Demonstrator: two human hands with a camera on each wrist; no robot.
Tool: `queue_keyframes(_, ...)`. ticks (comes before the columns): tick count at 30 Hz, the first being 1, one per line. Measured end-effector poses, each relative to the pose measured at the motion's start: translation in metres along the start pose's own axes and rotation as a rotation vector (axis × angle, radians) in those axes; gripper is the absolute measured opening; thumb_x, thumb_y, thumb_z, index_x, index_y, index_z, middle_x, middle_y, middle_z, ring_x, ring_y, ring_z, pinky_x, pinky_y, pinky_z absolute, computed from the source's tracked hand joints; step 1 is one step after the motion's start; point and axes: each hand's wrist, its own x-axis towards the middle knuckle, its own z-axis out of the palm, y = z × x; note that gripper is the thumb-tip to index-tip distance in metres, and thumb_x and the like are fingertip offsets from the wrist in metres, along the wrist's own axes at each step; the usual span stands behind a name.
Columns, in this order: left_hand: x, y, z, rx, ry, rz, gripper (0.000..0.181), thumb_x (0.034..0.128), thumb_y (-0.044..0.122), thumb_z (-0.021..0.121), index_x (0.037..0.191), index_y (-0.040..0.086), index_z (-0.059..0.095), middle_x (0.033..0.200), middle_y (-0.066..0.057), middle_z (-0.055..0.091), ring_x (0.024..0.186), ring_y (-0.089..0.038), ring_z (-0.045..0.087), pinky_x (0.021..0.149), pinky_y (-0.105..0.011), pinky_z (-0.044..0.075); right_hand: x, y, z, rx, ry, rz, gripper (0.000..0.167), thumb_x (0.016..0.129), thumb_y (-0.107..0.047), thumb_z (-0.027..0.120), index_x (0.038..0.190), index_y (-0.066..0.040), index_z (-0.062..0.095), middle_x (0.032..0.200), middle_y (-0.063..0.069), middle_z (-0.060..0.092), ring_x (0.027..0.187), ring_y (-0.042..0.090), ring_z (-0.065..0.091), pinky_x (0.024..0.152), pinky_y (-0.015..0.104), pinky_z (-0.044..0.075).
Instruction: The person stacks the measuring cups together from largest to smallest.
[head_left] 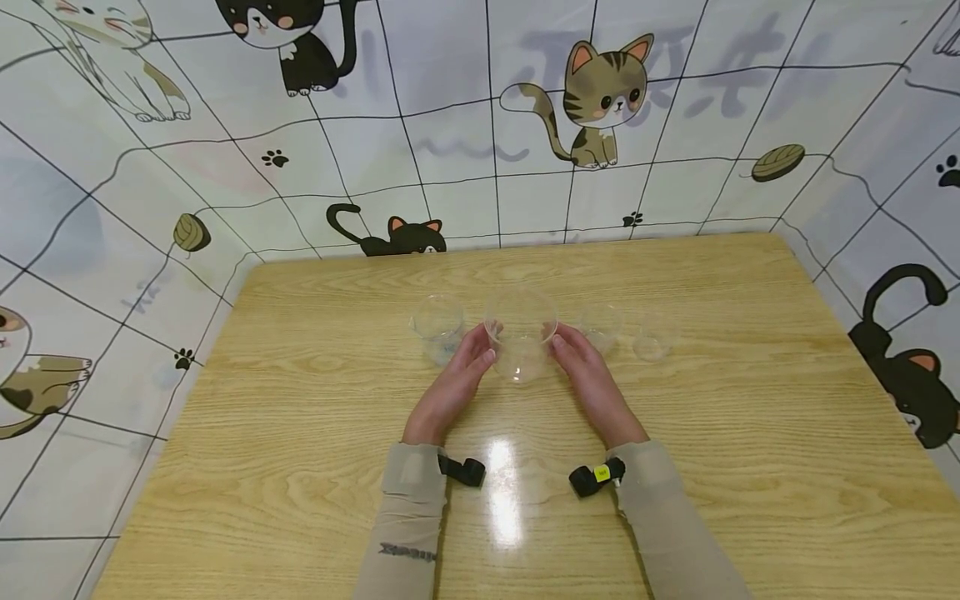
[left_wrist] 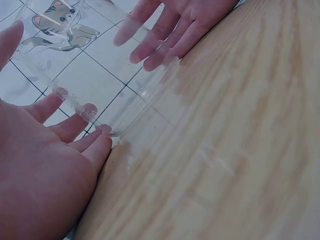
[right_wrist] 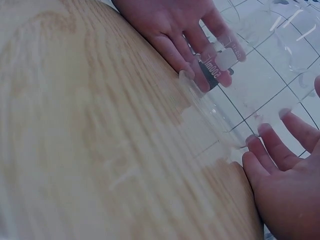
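A large clear beaker (head_left: 519, 354) stands between my hands near the middle of the table, its base at or close to the wood. My left hand (head_left: 457, 375) holds its left side, thumb towards me and fingers around the wall. On the opposite side my right hand (head_left: 588, 379) holds it the same way. Mirrored 500 ml print (right_wrist: 212, 65) shows through the beaker wall (right_wrist: 265, 65) in the right wrist view. From the left wrist, my left fingertips (left_wrist: 90, 110) touch the clear wall low down.
Left of my left hand stands another clear vessel (head_left: 438, 317), partly behind the hand. Right of my right hand are a smaller clear vessel (head_left: 602, 321) and a very small one (head_left: 652, 343). Cat-printed sheeting (head_left: 450, 150) borders the wooden table (head_left: 300, 467).
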Motion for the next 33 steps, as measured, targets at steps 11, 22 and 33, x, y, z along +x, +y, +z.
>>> queue_keyframes(11, 0.001, -0.001, 0.001, -0.017, -0.03, 0.028, 0.052, 0.0945, 0.019, 0.044, 0.14, 0.009, 0.022, 0.143, -0.011, 0.028, 0.131, -0.023, 0.023, 0.105, -0.037, 0.02, 0.0, -0.001, 0.003, 0.083, -0.015, -0.01, 0.056, 0.086, -0.054, 0.045, 0.13, -0.019, 0.044, 0.131, 0.0, 0.043, 0.122, 0.016, 0.038, 0.101, 0.038, 0.026)
queue_keyframes(22, 0.005, -0.015, -0.003, -0.035, -0.047, 0.033, 0.049, 0.0934, 0.013, 0.046, 0.139, 0.017, 0.029, 0.14, -0.005, 0.034, 0.128, -0.016, 0.029, 0.105, -0.038, 0.02, -0.001, -0.003, 0.001, 0.039, -0.009, 0.016, 0.053, 0.084, -0.058, 0.046, 0.125, -0.024, 0.05, 0.126, -0.009, 0.047, 0.12, 0.008, 0.035, 0.101, 0.037, 0.022)
queue_keyframes(33, 0.001, -0.005, -0.002, 0.027, -0.076, 0.041, 0.045, 0.0951, 0.013, 0.041, 0.139, 0.014, 0.029, 0.139, -0.011, 0.035, 0.129, -0.017, 0.029, 0.105, -0.04, 0.018, 0.001, -0.001, 0.002, 0.06, -0.019, -0.046, 0.057, 0.086, -0.054, 0.044, 0.126, -0.014, 0.05, 0.129, 0.001, 0.048, 0.124, 0.006, 0.031, 0.103, 0.037, 0.019)
